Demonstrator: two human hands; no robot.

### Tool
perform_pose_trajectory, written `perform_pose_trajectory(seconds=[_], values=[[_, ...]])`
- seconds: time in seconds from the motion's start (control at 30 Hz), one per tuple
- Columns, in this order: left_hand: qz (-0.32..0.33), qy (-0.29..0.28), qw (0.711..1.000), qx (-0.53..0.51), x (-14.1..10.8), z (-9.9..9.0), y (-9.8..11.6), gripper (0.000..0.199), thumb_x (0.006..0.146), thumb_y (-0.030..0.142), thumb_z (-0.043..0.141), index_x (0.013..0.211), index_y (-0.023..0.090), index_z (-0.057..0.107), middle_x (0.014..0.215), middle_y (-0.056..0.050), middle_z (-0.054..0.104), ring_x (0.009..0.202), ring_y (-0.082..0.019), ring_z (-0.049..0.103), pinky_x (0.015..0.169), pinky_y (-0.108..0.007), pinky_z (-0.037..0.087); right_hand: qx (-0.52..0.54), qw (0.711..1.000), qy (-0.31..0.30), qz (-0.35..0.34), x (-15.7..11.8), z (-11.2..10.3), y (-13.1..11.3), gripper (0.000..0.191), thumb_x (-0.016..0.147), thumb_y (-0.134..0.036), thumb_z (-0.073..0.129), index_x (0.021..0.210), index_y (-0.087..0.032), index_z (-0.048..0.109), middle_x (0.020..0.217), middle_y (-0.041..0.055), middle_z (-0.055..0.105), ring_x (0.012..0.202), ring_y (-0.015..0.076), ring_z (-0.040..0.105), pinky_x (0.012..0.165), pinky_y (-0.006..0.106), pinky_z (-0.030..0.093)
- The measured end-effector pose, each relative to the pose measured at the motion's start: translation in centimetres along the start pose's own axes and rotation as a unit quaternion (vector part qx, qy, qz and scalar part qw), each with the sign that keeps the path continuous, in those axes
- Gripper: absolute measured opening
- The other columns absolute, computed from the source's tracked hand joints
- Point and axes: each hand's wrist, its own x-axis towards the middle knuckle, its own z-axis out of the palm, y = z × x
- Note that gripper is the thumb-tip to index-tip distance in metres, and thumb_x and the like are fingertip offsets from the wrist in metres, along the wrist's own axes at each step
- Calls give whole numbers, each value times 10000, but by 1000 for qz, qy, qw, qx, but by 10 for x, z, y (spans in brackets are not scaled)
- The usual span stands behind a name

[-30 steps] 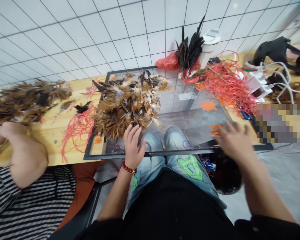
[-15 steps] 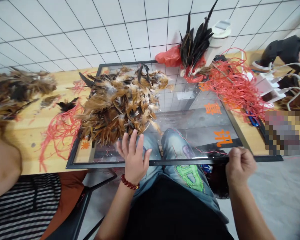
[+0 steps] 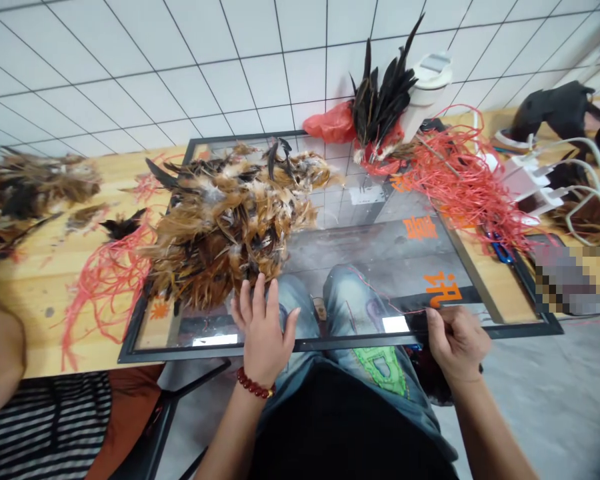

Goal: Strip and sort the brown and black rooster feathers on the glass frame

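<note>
Brown feathers (image 3: pixel 235 220) lay left of centre; left hand (image 3: pixel 266 333) at their lower edge, fingers spread. Right hand (image 3: pixel 459 341), lower right, fisted around thin red string (image 3: pixel 397 308).

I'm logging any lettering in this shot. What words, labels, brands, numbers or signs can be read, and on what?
"讯", likely: orange character on the glass, near the right hand.
"D", perhaps: green patch on the jeans.
Too blurred: the next orange character up, and another by the feather pile.
Partly hidden, unreadable: orange marks by the red strands.
Too small: any print on the white label.
No brand or number readable.
</note>
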Motion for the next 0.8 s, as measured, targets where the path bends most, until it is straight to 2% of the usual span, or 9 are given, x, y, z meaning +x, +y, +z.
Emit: perform_pose_trajectory(seconds=[0.07, 0.13, 0.23, 0.33, 0.47, 0.53, 0.6, 0.7, 0.8], values=[[12, 12, 1000, 5, 0, -3, 2, 649, 915, 391, 540, 1521, 218, 384, 1582, -164, 386, 1531, -383, 177, 1204, -647, 96, -4, 1000, -19, -4, 5, -3, -5, 223, 919, -335, 558, 713, -265, 507, 730, 52, 629, 707, 221, 650, 655, 368, 535], [30, 30, 999, 1, 4, -9, 9, 599, 914, 371, 546, 1487, 231, 439, 1563, -153, 419, 1530, -374, 187, 1210, -640, 87, -3, 998, -59, -10, 15, -9, -13, 122, 924, -357, 557, 874, -253, 597, 961, 101, 666, 871, 242, 681, 748, 392, 564], [62, 36, 997, -37, 28, -19, 28, 503, 911, 372, 553, 1399, 251, 546, 1521, -110, 486, 1515, -354, 251, 1229, -613, 124, 29, 992, -114, -55, 46, -17, -27, 227, 911, -405, 575, 1052, -238, 638, 1256, 149, 600, 1094, 268, 650, 914, 432, 551], [107, -7, 984, -141, 73, -15, 48, 414, 944, 391, 504, 1298, 216, 625, 1384, -107, 616, 1368, -282, 496, 1190, -504, 337, 78, 979, -154, -104, 95, -11, -42, 222, 905, -428, 566, 946, -237, 671, 1188, 117, 661, 1083, 258, 652, 914, 418, 541], [35, 45, 922, -384, 142, 19, 53, 416, 961, 459, 487, 1221, 176, 647, 1133, -107, 723, 1000, -184, 700, 947, -365, 556, 84, 975, -179, -98, 161, 35, -70, 196, 880, -351, 572, 880, -196, 692, 897, 78, 708, 844, 215, 653, 805, 372, 520], [-31, 107, 869, -482, 167, 40, 47, 399, 965, 477, 482, 1205, 203, 645, 1047, -81, 736, 879, -148, 711, 866, -316, 576, 86, 972, -200, -92, 180, 68, -90, 156, 843, -297, 612, 898, -184, 703, 881, 71, 700, 828, 216, 637, 834, 383, 498], [-74, 160, 831, -527, 181, 57, 40, 375, 967, 468, 486, 1223, 236, 632, 1053, -65, 733, 844, -126, 708, 853, -284, 571, 97, 974, -185, -86, 188, 102, -110, 258, 814, -276, 649, 1043, -167, 695, 950, 89, 687, 895, 242, 624, 863, 399, 485], [-85, 202, 825, -520, 181, 73, 33, 383, 974, 462, 470, 1246, 236, 618, 1095, -73, 718, 863, -128, 706, 877, -289, 562, 89, 978, -150, -114, 187, 140, -133, 491, 793, -342, 703, 1250, -181, 629, 1118, 129, 616, 1004, 282, 582, 889, 429, 470], [-37, 205, 856, -474, 169, 78, 34, 395, 979, 459, 449, 1230, 212, 628, 1099, -92, 709, 935, -161, 700, 924, -329, 548, 54, 974, -157, -151, 183, 158, -134, 266, 842, -339, 649, 1064, -212, 719, 1044, 110, 601, 975, 283, 560, 870, 440, 455]])
